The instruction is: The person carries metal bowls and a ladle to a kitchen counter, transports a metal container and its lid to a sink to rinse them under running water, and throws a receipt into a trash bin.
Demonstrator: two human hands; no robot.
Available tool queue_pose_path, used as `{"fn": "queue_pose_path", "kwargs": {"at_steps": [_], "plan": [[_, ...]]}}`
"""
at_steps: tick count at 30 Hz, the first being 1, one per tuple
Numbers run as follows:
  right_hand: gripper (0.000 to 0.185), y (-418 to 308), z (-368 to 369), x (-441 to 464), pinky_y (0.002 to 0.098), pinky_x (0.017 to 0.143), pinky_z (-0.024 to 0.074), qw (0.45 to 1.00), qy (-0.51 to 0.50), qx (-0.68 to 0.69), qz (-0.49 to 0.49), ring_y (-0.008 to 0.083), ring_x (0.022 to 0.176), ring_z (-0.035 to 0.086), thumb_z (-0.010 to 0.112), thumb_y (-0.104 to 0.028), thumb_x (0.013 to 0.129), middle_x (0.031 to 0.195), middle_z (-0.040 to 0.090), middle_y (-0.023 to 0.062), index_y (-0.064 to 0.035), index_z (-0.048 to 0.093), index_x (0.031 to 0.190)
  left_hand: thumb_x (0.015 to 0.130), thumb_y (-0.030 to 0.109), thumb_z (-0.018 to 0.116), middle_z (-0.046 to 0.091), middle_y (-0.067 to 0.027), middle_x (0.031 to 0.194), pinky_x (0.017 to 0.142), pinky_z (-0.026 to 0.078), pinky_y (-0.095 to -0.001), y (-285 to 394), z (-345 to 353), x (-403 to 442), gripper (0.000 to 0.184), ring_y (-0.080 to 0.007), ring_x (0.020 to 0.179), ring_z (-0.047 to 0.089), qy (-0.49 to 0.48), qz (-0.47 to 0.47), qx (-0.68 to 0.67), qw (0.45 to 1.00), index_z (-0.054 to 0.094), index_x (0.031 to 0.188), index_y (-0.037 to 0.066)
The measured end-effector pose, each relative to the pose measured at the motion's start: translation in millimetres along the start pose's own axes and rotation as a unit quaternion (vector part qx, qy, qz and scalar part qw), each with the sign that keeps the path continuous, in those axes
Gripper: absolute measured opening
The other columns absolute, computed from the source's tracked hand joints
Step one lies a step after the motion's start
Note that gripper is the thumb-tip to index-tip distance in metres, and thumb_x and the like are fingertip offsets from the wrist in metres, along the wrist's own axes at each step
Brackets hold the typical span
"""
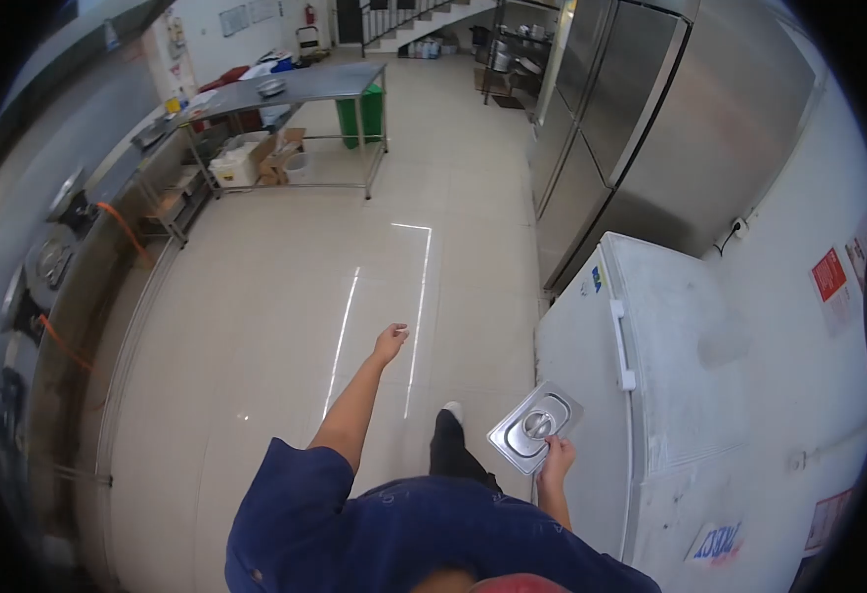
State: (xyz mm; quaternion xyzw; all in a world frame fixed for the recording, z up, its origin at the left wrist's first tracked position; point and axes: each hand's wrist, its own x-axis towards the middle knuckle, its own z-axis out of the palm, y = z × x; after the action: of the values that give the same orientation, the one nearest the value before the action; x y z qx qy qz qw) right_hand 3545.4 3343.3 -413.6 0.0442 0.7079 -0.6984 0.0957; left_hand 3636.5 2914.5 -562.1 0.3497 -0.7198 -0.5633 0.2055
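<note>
My right hand (556, 461) grips a rectangular stainless steel pan lid (519, 433) with a round recessed handle in its middle. The lid is tilted, its top facing me, beside the front of a white chest freezer (584, 346). Stretched out ahead over the floor, my left hand (390, 344) has its fingers curled together. A small pale spot shows at those fingertips, too small to name. One of my feet shows below, between the two arms.
Tall steel refrigerators (641, 99) stand beyond the freezer on the right. Along the left runs a counter with burners (53, 259) and orange hoses. Farther ahead is a steel table (320, 83) with a bowl on it, a green bin (359, 119) and boxes beneath. Tiled floor (256, 296) lies between.
</note>
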Motion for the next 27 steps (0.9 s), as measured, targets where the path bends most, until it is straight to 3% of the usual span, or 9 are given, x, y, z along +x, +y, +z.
{"fn": "queue_pose_path", "kwargs": {"at_steps": [3,6,8,9,12,13,16,22,27], "plan": [[0.011,-2.7,47.6,97.7,0.0228,0.044,0.0305,0.999,-0.022,-0.019,0.026,0.0064,0.047,0.039,0.056,-0.005,0.068,0.052,0.046,-0.0002,-0.0031,0.052,0.058,0.077,0.029,0.056,0.059,-0.0153,0.096,0.076,0.044,-0.0351,26.2,24.8,72.4,0.038,-0.0271,0.090,0.056,-0.028,0.003,0.143,0.989,0.053,0.106,0.004],[0.008,-39.8,139.4,176.6,0.0230,0.047,0.0343,0.994,-0.100,-0.012,0.033,0.0072,0.050,0.044,0.056,-0.006,0.068,0.056,0.053,0.0033,0.0012,0.056,0.063,0.077,0.043,0.052,0.057,-0.0172,0.103,0.087,0.039,-0.0402,-87.3,18.8,103.8,0.048,-0.0314,0.099,0.052,-0.124,-0.095,0.267,0.951,0.054,0.108,0.007],[0.010,-60.6,207.5,230.4,0.0238,0.049,0.0360,0.984,-0.163,-0.076,0.004,0.0083,0.052,0.046,0.056,-0.006,0.069,0.059,0.055,0.0031,0.0040,0.059,0.069,0.084,0.041,0.039,0.058,-0.0173,0.101,0.088,0.038,-0.0405,-107.5,-0.6,100.3,0.044,-0.0322,0.100,0.051,-0.283,-0.294,0.361,0.838,0.054,0.110,0.008],[0.009,-85.8,248.8,249.8,0.0236,0.049,0.0360,0.975,-0.204,-0.091,0.005,0.0082,0.053,0.046,0.055,-0.005,0.070,0.060,0.055,0.0022,0.0034,0.058,0.068,0.083,0.039,0.041,0.059,-0.0162,0.097,0.082,0.040,-0.0405,-121.7,-12.9,93.3,0.041,-0.0310,0.094,0.053,-0.298,-0.317,0.372,0.820,0.056,0.105,0.008],[0.009,-99.0,365.2,322.7,0.0226,0.048,0.0352,0.941,-0.329,-0.081,-0.008,0.0074,0.053,0.046,0.055,-0.006,0.071,0.060,0.054,0.0006,0.0022,0.058,0.068,0.082,0.032,0.045,0.062,-0.0128,0.085,0.067,0.046,-0.0405,-149.4,-48.8,69.2,0.031,-0.0272,0.075,0.060,-0.177,-0.318,0.362,0.858,0.061,0.091,0.008],[0.009,-112.7,406.6,346.3,0.0221,0.047,0.0350,0.927,-0.368,-0.076,0.014,0.0070,0.052,0.045,0.055,-0.006,0.072,0.060,0.053,0.0003,0.0020,0.058,0.068,0.080,0.030,0.048,0.063,-0.0126,0.079,0.065,0.046,-0.0411,-147.4,-81.9,56.1,0.028,-0.0267,0.074,0.060,-0.209,-0.127,0.339,0.909,0.064,0.082,0.007],[0.007,-127.2,528.4,405.9,0.0202,0.045,0.0336,0.892,-0.444,-0.005,0.079,0.0055,0.050,0.045,0.055,-0.005,0.072,0.059,0.053,-0.0007,0.0008,0.058,0.069,0.081,0.031,0.045,0.061,-0.0121,0.085,0.070,0.044,-0.0398,-139.0,-107.7,100.3,0.030,-0.0265,0.079,0.059,-0.137,-0.401,0.300,0.855,0.063,0.087,0.008],[0.007,-170.5,728.3,504.0,0.0194,0.043,0.0297,0.894,-0.434,0.032,0.108,0.0042,0.047,0.040,0.056,-0.006,0.072,0.055,0.049,-0.0025,-0.0020,0.056,0.066,0.084,0.033,0.040,0.059,-0.0111,0.098,0.081,0.041,-0.0373,-116.0,-122.4,357.7,0.034,-0.0261,0.091,0.055,-0.150,-0.429,0.310,0.835,0.061,0.096,0.010],[0.010,-223.3,818.8,625.6,0.0202,0.041,0.0263,0.937,-0.333,-0.006,0.109,0.0046,0.044,0.037,0.058,-0.008,0.071,0.052,0.044,-0.0041,-0.0038,0.055,0.062,0.084,0.032,0.037,0.057,-0.0115,0.105,0.087,0.039,-0.0360,-82.6,-109.5,692.7,0.035,-0.0273,0.098,0.053,-0.150,-0.200,0.316,0.915,0.061,0.100,0.011]]}}
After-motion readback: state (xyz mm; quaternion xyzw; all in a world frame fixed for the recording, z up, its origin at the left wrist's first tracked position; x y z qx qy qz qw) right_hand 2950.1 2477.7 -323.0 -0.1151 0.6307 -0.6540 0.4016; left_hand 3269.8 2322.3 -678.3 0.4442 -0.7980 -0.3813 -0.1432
